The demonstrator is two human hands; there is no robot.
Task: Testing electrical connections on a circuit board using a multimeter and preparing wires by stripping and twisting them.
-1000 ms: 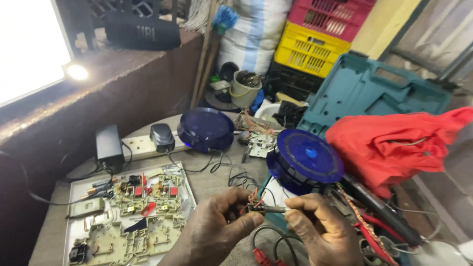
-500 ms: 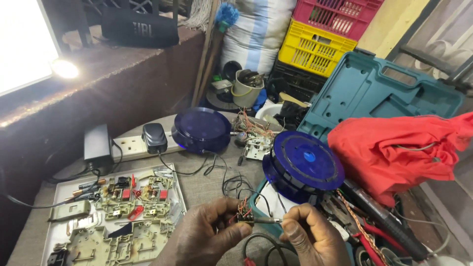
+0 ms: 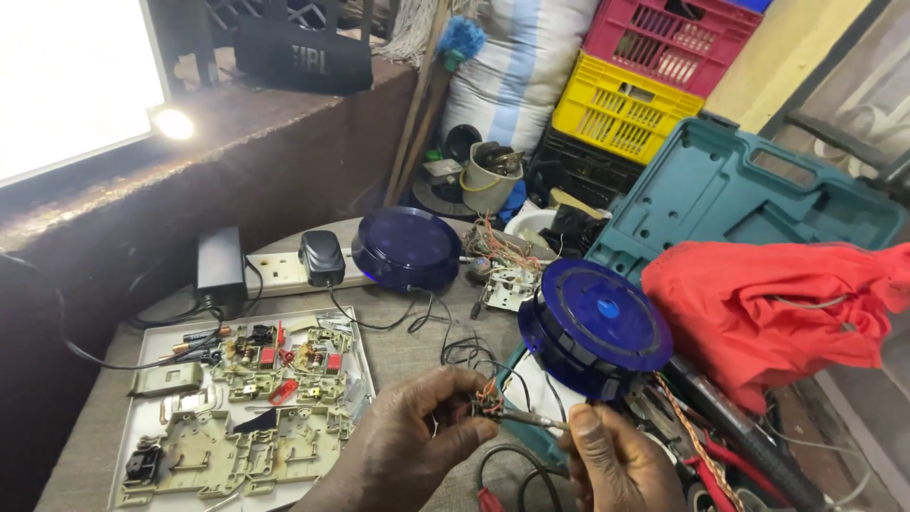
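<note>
My left hand [image 3: 417,441] pinches a small bundle of thin coloured wires [image 3: 486,396] low in the middle of the head view. My right hand [image 3: 611,463] grips a thin metal-tipped tool [image 3: 526,417] whose tip touches those wires. Black leads [image 3: 469,351] run from the wires up toward a round blue housing [image 3: 595,322] tilted just above my right hand. A second blue dome [image 3: 408,248] lies farther back on the table.
A white tray [image 3: 142,351] of circuit parts sits at the left. Behind it are a power strip [image 3: 280,270] with black adapters, a small circuit board [image 3: 507,284], a teal tool case [image 3: 739,204], red cloth [image 3: 787,308], stacked yellow and pink crates [image 3: 630,109] and a cable tangle at the right.
The view has shifted slightly; both hands stay together on the wires and now sit a little lower in the picture. The tool tip remains at the wire bundle.
</note>
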